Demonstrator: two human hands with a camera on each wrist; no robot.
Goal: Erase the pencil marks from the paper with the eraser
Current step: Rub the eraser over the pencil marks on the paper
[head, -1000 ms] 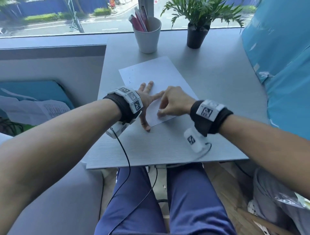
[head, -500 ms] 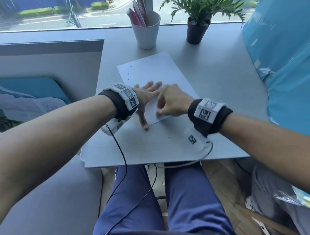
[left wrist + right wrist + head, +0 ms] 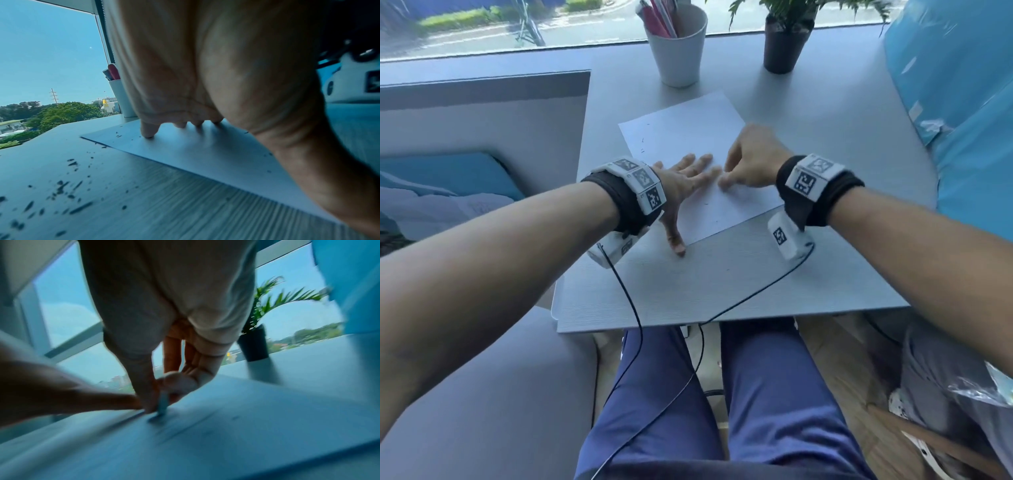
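A white sheet of paper lies angled on the grey table. My left hand lies flat on the sheet's near left part, fingers straight and spread, thumb over the paper's near corner. In the left wrist view its fingertips press the paper. My right hand is blurred and pinches a thin pale eraser between thumb and fingers, its end touching the paper. A few small pencil marks show near the sheet's left edge.
A white cup with pens and a potted plant stand at the table's far edge by the window. Dark eraser crumbs lie on the table left of the paper. Blue cushions are on the right. Wrist cables trail over the near edge.
My right hand with the eraser has slid farther up the sheet, away from me and a little right. The left hand stays flat on the paper. The head view has tilted down slightly.
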